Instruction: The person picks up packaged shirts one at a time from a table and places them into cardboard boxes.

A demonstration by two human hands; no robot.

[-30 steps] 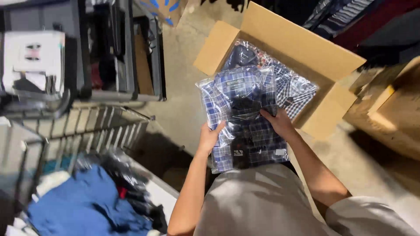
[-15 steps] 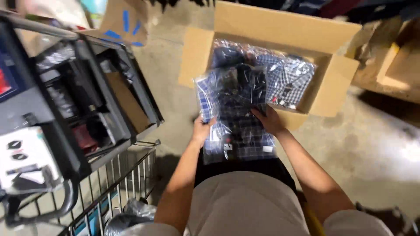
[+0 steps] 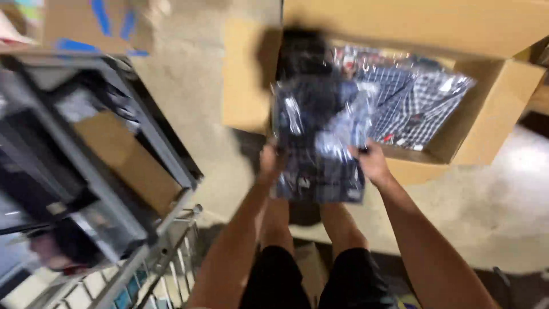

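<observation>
A stack of plaid shirts in clear plastic bags [image 3: 318, 137] is held out in front of me, over the near edge of an open cardboard box [image 3: 486, 126]. My left hand [image 3: 271, 160] grips the stack's left side and my right hand [image 3: 372, 163] grips its right side. More bagged plaid shirts [image 3: 417, 103] lie inside the box. The picture is motion-blurred, so finer detail is lost.
A grey metal cart [image 3: 108, 189] with wire mesh and dark goods stands close on my left. Another cardboard box with blue markings [image 3: 97, 26] sits at the upper left. Concrete floor [image 3: 503, 217] lies to the right. My legs in dark shorts [image 3: 314, 274] are below.
The view has swung and closed in on the box. The shirt stack stays in both hands, now raised in front of the box; the cart has come nearer on the left.
</observation>
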